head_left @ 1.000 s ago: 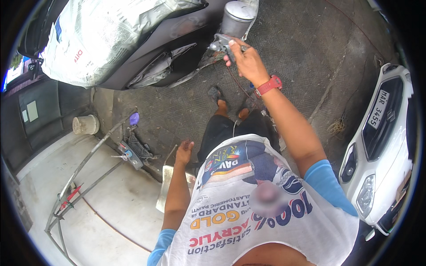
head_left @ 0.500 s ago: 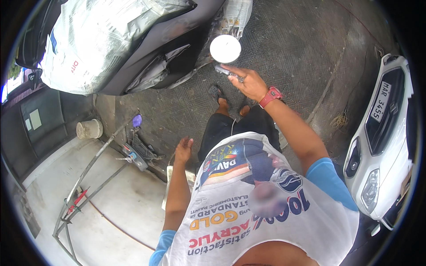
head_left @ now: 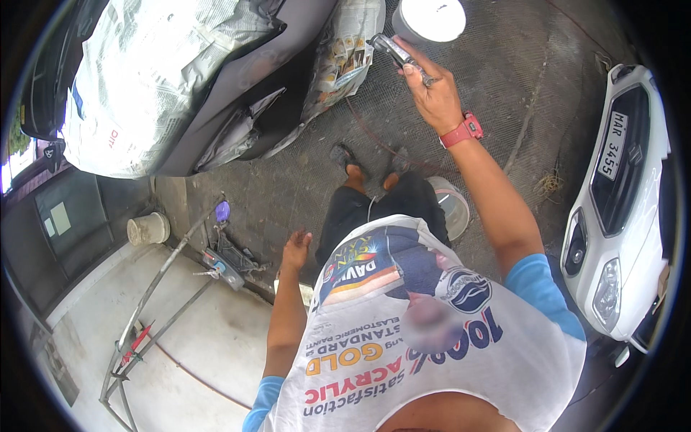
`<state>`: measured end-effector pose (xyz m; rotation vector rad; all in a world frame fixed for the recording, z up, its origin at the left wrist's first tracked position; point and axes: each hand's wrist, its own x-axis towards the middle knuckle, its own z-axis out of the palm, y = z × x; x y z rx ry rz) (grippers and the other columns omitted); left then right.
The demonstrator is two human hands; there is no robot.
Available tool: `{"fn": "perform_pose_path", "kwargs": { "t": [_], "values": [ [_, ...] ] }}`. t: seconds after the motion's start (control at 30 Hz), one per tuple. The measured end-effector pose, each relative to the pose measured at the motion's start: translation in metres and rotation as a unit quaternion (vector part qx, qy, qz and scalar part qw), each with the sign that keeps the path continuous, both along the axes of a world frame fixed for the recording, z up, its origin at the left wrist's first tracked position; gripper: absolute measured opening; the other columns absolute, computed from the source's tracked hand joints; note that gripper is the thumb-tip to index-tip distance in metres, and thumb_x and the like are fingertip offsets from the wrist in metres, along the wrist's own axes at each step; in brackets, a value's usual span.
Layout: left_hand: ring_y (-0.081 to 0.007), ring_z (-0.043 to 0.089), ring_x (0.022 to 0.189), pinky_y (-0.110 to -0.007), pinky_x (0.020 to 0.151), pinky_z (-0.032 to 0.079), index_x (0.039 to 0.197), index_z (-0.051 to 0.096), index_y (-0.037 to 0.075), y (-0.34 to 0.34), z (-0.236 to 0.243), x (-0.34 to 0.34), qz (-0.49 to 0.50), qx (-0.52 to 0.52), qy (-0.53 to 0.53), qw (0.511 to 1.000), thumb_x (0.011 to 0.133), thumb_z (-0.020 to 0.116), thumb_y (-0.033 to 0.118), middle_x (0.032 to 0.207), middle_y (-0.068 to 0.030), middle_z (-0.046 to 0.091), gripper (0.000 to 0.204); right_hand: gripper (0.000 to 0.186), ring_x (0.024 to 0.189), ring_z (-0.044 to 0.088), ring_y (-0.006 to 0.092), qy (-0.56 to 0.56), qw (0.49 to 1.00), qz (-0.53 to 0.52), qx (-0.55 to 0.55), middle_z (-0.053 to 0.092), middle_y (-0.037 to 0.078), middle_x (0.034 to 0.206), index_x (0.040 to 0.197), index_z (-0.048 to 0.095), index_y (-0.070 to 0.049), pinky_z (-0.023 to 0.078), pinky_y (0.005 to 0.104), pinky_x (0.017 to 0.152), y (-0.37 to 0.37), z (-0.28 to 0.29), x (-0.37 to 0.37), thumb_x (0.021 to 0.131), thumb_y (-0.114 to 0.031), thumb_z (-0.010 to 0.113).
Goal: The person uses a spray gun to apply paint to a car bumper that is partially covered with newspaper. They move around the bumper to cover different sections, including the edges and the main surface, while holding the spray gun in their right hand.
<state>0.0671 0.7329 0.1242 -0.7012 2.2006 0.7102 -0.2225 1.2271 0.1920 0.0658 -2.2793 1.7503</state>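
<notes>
My right hand point(head_left: 435, 97), with a red watch on the wrist, grips a silver spray gun point(head_left: 391, 52) near the top of the view. The gun's round cup point(head_left: 430, 16), with a pale top, is just above my fingers. The gun is beside a dark body panel point(head_left: 288, 57) that has newspaper masking point(head_left: 151, 72) over it and along its edge. A thin red hose point(head_left: 374, 137) runs across the floor below. My left hand point(head_left: 296, 247) hangs low beside my leg, fingers loosely curled and apart, with nothing visible in it.
A white car point(head_left: 615, 216) stands at the right. On the left are a bent metal-tube frame point(head_left: 155, 288), a grimy bucket point(head_left: 147, 229), a purple object point(head_left: 222, 212) and a white surface point(head_left: 201, 331). A clear bucket point(head_left: 450, 209) sits behind my leg on the textured floor point(head_left: 511, 93).
My right hand has moved up and to the right with the spray gun and cup, away from the dark panel. My left hand has shifted only slightly.
</notes>
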Motion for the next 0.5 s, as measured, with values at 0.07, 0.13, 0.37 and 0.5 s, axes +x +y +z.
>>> {"fn": "perform_pose_path", "kwargs": {
  "t": [0.07, 0.13, 0.37, 0.5],
  "values": [
    [-0.0364, 0.071, 0.132, -0.044, 0.112, 0.054, 0.150, 0.063, 0.002, -0.006, -0.013, 0.011, -0.005, 0.000, -0.003, 1.000, 0.103, 0.075, 0.052, 0.137, -0.0236, 0.075, 0.070, 0.045, 0.105, 0.079, 0.0270, -0.012, 1.000, -0.010, -0.015, 0.081, 0.015, 0.126, 0.151, 0.069, -0.016, 0.061, 0.0380, 0.095, 0.001, 0.022, 0.005, 0.114, -0.040, 0.060],
    [-0.0375, 0.070, 0.134, -0.045, 0.113, 0.053, 0.149, 0.064, 0.001, -0.004, -0.020, 0.010, -0.001, 0.003, -0.012, 1.000, 0.102, 0.075, 0.054, 0.136, -0.0240, 0.076, 0.071, 0.044, 0.096, 0.076, 0.0203, -0.051, 0.994, 0.017, -0.091, 0.081, 0.012, 0.118, 0.151, 0.069, -0.015, 0.061, 0.0345, 0.092, -0.007, 0.038, 0.010, 0.116, -0.038, 0.058],
    [-0.0366, 0.070, 0.135, -0.045, 0.113, 0.053, 0.150, 0.064, 0.003, 0.034, -0.031, -0.035, -0.010, 0.011, 0.002, 1.000, 0.103, 0.074, 0.053, 0.141, -0.0217, 0.074, 0.069, 0.056, 0.069, 0.067, 0.0051, -0.129, 0.979, 0.098, -0.126, 0.080, 0.004, 0.095, 0.155, 0.064, -0.008, 0.048, 0.0223, 0.048, -0.009, 0.098, -0.029, 0.120, -0.047, 0.043],
    [-0.0354, 0.070, 0.135, -0.044, 0.114, 0.053, 0.153, 0.063, 0.004, 0.064, -0.027, -0.078, -0.003, 0.025, -0.001, 1.000, 0.104, 0.072, 0.054, 0.142, -0.0204, 0.074, 0.070, 0.062, 0.050, 0.059, 0.0073, -0.117, 0.987, 0.050, -0.094, 0.080, 0.005, 0.088, 0.155, 0.063, -0.007, 0.048, 0.0248, 0.045, 0.007, 0.103, -0.091, 0.117, -0.053, 0.045]
  ]
}}
